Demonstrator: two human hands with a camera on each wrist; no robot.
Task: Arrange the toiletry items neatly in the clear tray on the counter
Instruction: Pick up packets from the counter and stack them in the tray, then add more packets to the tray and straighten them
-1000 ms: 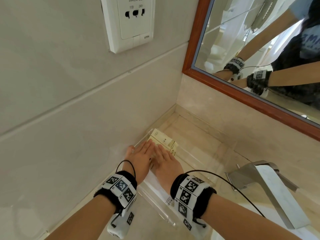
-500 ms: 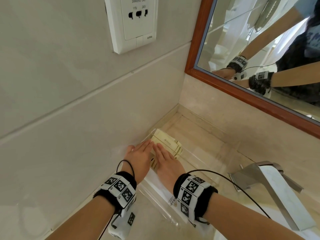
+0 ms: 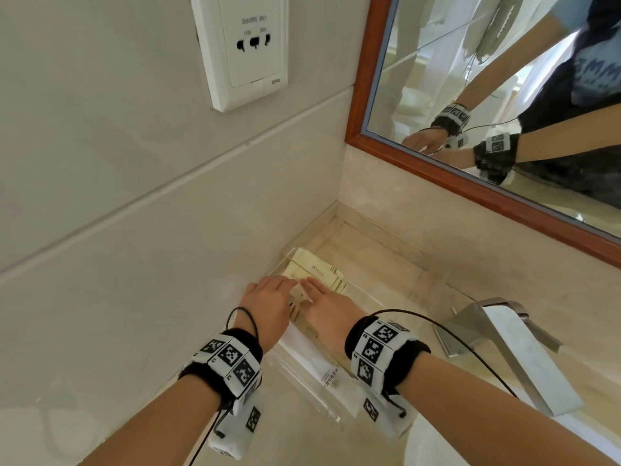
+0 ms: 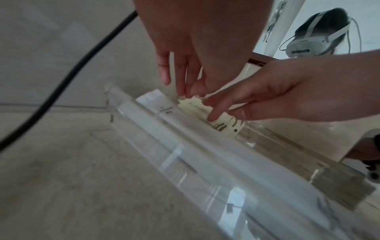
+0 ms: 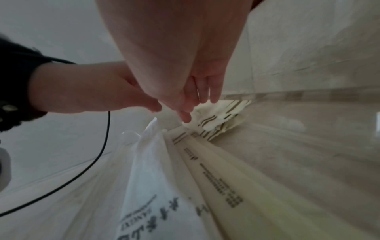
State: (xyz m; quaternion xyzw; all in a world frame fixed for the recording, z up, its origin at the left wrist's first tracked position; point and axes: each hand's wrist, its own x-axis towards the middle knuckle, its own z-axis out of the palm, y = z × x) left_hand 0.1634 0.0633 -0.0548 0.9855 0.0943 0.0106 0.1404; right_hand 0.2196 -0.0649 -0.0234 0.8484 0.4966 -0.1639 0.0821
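Note:
A clear tray (image 3: 376, 299) lies on the beige counter along the tiled wall. Several cream packets (image 3: 317, 270) are stacked at its far end. A long white packet (image 5: 148, 178) and a long cream packet (image 5: 216, 170) lie lengthwise in the tray. My left hand (image 3: 279, 290) and right hand (image 3: 317, 292) lie side by side over the stack, fingers straight. In the left wrist view my left fingertips (image 4: 185, 94) touch the cream packets (image 4: 197, 107), and my right hand's index finger (image 4: 213, 116) presses on them. Neither hand grips anything.
A steel faucet (image 3: 497, 338) stands right of the tray over a white basin (image 3: 437, 449). A wood-framed mirror (image 3: 504, 95) hangs on the back wall and a shaver socket (image 3: 242, 48) on the left wall. The tray sits close to the left wall.
Both hands stay on the cream packets at the tray's far end. Their fingertips have shifted only slightly, and the stack looks a little more squared up.

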